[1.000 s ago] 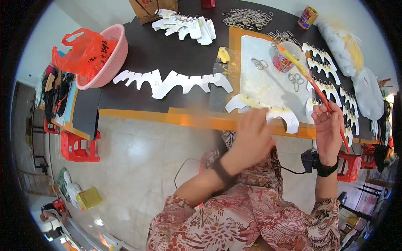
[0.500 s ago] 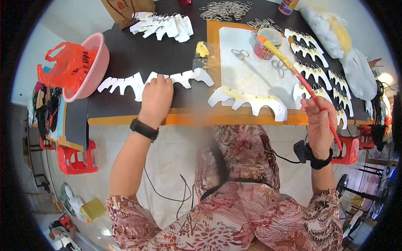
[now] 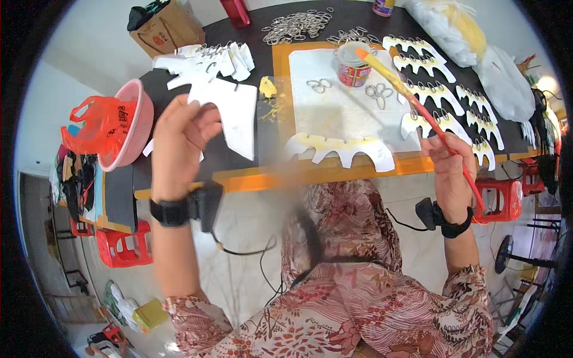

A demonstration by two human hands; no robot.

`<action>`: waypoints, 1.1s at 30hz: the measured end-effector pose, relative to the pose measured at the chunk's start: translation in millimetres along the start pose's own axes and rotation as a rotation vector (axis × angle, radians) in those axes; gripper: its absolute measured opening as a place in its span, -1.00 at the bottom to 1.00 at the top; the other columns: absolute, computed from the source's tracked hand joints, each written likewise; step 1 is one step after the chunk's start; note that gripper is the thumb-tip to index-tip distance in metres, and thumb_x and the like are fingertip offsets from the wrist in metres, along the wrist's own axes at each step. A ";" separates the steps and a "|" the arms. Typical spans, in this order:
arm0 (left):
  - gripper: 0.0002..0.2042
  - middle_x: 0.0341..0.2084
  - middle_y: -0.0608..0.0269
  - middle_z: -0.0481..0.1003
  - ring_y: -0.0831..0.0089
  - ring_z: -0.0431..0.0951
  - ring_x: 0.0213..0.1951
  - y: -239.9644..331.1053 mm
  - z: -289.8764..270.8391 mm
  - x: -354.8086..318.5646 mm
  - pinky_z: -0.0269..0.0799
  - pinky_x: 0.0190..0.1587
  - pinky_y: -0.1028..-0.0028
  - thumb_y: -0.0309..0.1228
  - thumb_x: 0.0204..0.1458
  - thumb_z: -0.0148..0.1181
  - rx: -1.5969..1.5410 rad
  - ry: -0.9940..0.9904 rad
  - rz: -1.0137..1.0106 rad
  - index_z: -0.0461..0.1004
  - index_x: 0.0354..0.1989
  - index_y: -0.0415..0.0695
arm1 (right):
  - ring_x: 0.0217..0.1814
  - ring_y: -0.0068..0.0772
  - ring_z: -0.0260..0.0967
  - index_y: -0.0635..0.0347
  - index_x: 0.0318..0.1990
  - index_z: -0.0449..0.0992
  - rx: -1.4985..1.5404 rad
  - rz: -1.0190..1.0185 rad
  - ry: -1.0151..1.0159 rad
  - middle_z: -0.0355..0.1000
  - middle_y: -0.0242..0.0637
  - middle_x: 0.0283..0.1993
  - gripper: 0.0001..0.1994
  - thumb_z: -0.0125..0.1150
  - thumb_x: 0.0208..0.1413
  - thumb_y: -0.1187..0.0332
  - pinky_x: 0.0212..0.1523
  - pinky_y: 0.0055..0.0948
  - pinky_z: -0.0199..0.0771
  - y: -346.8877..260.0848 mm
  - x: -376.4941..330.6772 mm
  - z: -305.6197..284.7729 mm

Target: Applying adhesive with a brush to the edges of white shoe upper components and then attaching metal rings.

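Observation:
My left hand (image 3: 179,140) pinches a white scalloped cutout (image 3: 237,116) by its edge and holds it tilted up off the table. A thin brush (image 3: 431,114) with a red handle lies in the closed fingers of my right hand (image 3: 452,173). Its yellow-smeared end points up and left, in front of a small tub (image 3: 353,74). Between the hands, near the table edge, a scalloped cutout (image 3: 346,152) with a yellow smear along its top lies flat. Loose oval metal rings (image 3: 379,93) rest on a white sheet (image 3: 325,116) behind it.
At right lie several cutouts with rings attached (image 3: 439,95), beside plastic bags (image 3: 507,89). A heap of rings (image 3: 297,25) is at the back. At left stand a pink basin (image 3: 142,128) with a red bag, a stack of cutouts (image 3: 224,62) and a brown paper bag (image 3: 167,33).
My left hand has lifted a cutout off the table and turned it up. My right hand keeps the brush in nearly the same place. The whole view has shifted slightly.

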State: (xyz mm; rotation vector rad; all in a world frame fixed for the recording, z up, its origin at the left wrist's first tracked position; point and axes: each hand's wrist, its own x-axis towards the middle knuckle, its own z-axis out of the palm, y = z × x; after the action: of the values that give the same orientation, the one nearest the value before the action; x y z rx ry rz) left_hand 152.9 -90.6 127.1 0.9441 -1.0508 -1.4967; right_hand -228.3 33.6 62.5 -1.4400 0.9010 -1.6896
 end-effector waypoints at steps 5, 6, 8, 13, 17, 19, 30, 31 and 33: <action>-0.90 -0.31 0.20 0.47 0.39 0.54 -0.24 -41.0 66.2 -41.1 0.51 -0.28 0.43 -0.48 0.10 -0.05 -0.288 0.049 -0.009 0.32 -0.22 -0.17 | -0.03 -0.10 0.39 0.30 -0.03 0.31 0.006 -0.032 -0.021 0.34 0.00 -0.01 -0.69 -0.12 0.25 0.23 0.02 -0.20 0.36 -7.2 7.7 21.5; -0.88 -0.31 0.22 0.46 0.38 0.53 -0.22 -39.2 91.9 -53.6 0.50 -0.28 0.42 -0.46 0.09 0.00 -0.392 -0.011 -0.057 0.32 -0.21 -0.16 | -0.03 -0.10 0.39 0.29 -0.06 0.31 -0.034 -0.040 -0.030 0.34 0.01 -0.02 -0.72 -0.14 0.26 0.25 0.02 -0.20 0.37 -7.6 8.4 25.0; -0.84 -0.31 0.24 0.44 0.39 0.51 -0.21 -66.0 112.5 -68.2 0.50 -0.32 0.45 -0.47 0.08 0.00 -0.515 -0.004 0.016 0.30 -0.17 -0.18 | -0.03 -0.11 0.39 0.28 -0.14 0.32 -0.101 -0.081 -0.070 0.33 0.02 -0.03 -0.77 -0.17 0.27 0.29 0.02 -0.20 0.38 -5.0 10.4 33.5; -0.88 -0.21 0.24 0.35 0.42 0.45 -0.14 -89.3 156.8 -92.5 0.49 -0.25 0.47 -0.58 0.12 -0.09 -0.473 -0.002 -0.050 0.26 -0.17 -0.24 | 0.00 -0.17 0.34 0.24 -0.13 0.25 -0.067 -0.074 -0.120 0.16 0.00 0.08 -0.71 0.20 0.02 0.48 -0.01 -0.24 0.42 -3.8 -5.8 40.0; -0.89 -0.20 0.23 0.34 0.50 0.42 -0.19 -117.1 160.7 -103.9 0.38 -0.14 0.52 -0.63 0.09 -0.06 -0.213 -0.100 0.131 0.27 -0.21 -0.26 | -0.04 -0.30 0.31 0.18 -0.21 0.22 -0.252 0.035 0.019 0.21 -0.02 0.02 -0.70 0.18 -0.06 0.62 -0.06 -0.37 0.40 -13.7 -30.4 45.3; -0.90 -0.20 0.14 0.35 0.39 0.40 -0.14 -125.0 151.5 -106.7 0.31 -0.11 0.48 -0.62 0.05 0.03 -0.128 -0.141 0.039 0.32 -0.26 -0.25 | -0.03 -0.33 0.29 0.15 -0.24 0.21 -0.341 0.098 0.067 0.22 -0.03 -0.01 -0.69 0.17 -0.08 0.64 -0.06 -0.39 0.38 -12.9 -32.6 41.8; -0.76 -0.12 0.00 0.30 0.08 0.35 -0.13 -135.4 98.1 -85.3 0.28 -0.10 0.23 -0.54 -0.11 0.20 1.080 -0.024 0.523 0.39 -0.22 -0.25 | 0.05 -0.23 0.20 -0.02 -0.21 0.17 -0.665 -0.364 0.329 0.18 -0.09 0.02 -0.72 0.06 0.01 0.58 0.03 -0.22 0.29 -59.6 -25.7 -34.0; -0.72 -0.12 0.02 0.29 0.07 0.32 -0.11 -131.4 89.0 -74.0 0.27 -0.10 0.22 -0.51 -0.12 0.22 1.200 0.107 0.599 0.38 -0.19 -0.23 | 0.08 -0.21 0.19 0.00 -0.21 0.17 -0.680 -0.390 0.350 0.18 -0.09 0.03 -0.73 0.04 0.02 0.58 0.05 -0.20 0.29 -62.9 -24.4 -40.6; -0.71 -0.15 0.04 0.30 0.07 0.30 -0.11 -131.5 70.9 -60.8 0.24 -0.10 0.21 -0.47 -0.12 0.22 1.309 0.194 0.533 0.37 -0.19 -0.22 | 0.14 -0.18 0.16 0.03 -0.16 0.18 -0.642 -0.373 0.326 0.17 -0.07 0.07 -0.72 0.00 0.04 0.62 0.08 -0.17 0.29 -68.0 -25.9 -55.4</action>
State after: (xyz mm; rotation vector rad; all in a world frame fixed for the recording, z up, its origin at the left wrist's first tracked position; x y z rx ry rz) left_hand 56.6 -9.5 26.3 1.4415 -1.9609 -0.1232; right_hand -286.3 92.4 102.0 -1.8631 1.5328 -2.0582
